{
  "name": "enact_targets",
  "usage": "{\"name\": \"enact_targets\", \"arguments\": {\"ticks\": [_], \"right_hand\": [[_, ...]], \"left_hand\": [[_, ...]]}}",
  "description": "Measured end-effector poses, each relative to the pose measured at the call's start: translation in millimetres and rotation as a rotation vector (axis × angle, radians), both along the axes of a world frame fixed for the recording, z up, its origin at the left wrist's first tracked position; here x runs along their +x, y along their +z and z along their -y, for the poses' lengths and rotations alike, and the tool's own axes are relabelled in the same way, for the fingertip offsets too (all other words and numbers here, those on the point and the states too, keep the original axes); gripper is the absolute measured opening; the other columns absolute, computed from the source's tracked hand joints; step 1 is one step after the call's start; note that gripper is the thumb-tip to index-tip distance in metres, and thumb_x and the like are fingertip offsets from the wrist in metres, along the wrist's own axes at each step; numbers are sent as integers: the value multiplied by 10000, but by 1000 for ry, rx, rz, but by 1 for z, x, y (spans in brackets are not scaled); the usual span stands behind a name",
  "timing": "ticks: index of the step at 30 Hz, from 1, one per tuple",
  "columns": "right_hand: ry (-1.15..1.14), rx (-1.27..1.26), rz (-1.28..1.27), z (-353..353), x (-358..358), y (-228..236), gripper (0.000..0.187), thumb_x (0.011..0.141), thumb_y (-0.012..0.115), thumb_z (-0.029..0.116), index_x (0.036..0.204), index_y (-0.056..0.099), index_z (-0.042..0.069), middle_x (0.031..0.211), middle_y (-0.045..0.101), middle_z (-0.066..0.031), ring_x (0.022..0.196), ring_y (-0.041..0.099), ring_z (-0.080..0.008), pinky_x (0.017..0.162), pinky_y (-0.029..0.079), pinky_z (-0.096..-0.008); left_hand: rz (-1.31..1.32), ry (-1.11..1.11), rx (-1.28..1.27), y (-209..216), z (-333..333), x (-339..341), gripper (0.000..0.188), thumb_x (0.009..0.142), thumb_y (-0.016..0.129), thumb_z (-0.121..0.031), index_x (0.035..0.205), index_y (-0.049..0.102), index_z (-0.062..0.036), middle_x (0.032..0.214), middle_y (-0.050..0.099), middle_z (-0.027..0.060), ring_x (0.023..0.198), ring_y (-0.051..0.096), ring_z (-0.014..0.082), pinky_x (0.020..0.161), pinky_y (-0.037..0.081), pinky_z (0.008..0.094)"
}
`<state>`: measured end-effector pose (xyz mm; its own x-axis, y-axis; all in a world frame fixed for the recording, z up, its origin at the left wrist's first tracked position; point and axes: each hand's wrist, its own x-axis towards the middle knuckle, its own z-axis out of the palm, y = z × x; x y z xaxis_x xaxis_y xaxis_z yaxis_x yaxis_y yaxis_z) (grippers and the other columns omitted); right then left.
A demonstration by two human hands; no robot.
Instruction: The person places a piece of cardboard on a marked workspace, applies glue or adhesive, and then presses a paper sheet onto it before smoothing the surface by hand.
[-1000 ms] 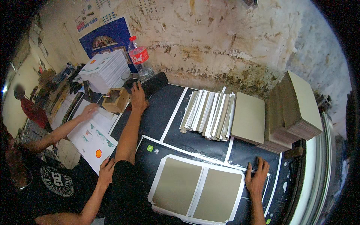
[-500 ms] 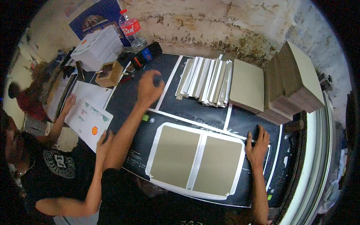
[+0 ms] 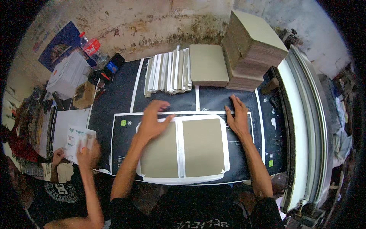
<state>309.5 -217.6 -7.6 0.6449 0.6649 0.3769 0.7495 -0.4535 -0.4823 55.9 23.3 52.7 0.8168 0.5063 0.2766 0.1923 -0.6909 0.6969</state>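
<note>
Two grey-brown boards, the left board (image 3: 160,156) and the right board (image 3: 204,147), lie side by side on a white sheet (image 3: 180,152). The sheet shows as a narrow strip between them and a folded-looking border around them, like an opened book cover. My left hand (image 3: 153,124) is over the top left corner of this cover, fingers apart and slightly bent, holding nothing. Whether it touches the board I cannot tell. Just past the cover's right edge, my right hand (image 3: 238,117) rests on the black table covering (image 3: 246,152) with its fingers stretched out.
Behind the cover stand a pile of paper and board strips (image 3: 167,72), a low board stack (image 3: 207,63) and a taller board stack (image 3: 253,42). At left are a paper stack (image 3: 68,74), a wooden box (image 3: 84,95) and a bottle (image 3: 93,49). A co-worker's hand (image 3: 88,154) handles a printed sheet (image 3: 78,143).
My view has turned to the right. My left hand has come from the table's left part to the cover. My right hand stays beside it. The co-worker has shifted the printed sheet.
</note>
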Motion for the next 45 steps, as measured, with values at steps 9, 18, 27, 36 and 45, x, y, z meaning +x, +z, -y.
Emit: {"name": "enact_targets", "arguments": {"ticks": [9, 18, 27, 36, 45], "right_hand": [[-37, -34, 76, 9, -13, 3, 572, 969, 595, 229, 1444, 444, -51, 1439, 499, -286, 1332, 468, -438, 1141, 329, -508], [-19, -93, 10, 2, -18, 15, 568, 943, 590, 158, 1444, 435, -61, 1439, 484, -296, 1321, 443, -448, 1136, 318, -519], [-45, -173, 10, -1, -17, 20, 586, 936, 597, 150, 1460, 421, -46, 1463, 478, -264, 1336, 440, -428, 1143, 298, -520], [-55, -169, 10, 0, -16, 14, 582, 939, 603, 157, 1458, 431, -41, 1447, 494, -258, 1334, 435, -433, 1141, 304, -513], [-69, -155, -11, 1, -16, 18, 583, 921, 618, 135, 1445, 442, -49, 1437, 498, -269, 1320, 443, -437, 1147, 310, -508]], "left_hand": [[-97, 397, 675, -35, -119, 43, 514, 987, 528, -361, 1353, 481, -2, 1529, 298, 263, 1416, 346, 394, 1080, 304, 594], [-386, 549, 546, -71, -262, 66, 601, 1044, 350, -479, 1499, 413, -91, 1677, -59, 205, 1445, 379, 384, 1154, 202, 657], [-675, 595, 617, -56, -279, 97, 656, 1040, 238, -543, 1597, 286, -199, 1695, -32, 128, 1547, 153, 300, 1221, 57, 605], [-612, 586, 583, -67, -293, 95, 727, 1007, 283, -613, 1582, 324, -171, 1688, -74, 157, 1545, 159, 325, 1186, 52, 675], [-582, 558, 599, -62, -289, 93, 723, 1008, 309, -591, 1576, 331, -144, 1682, -78, 183, 1544, 162, 319, 1172, 113, 681]]}}
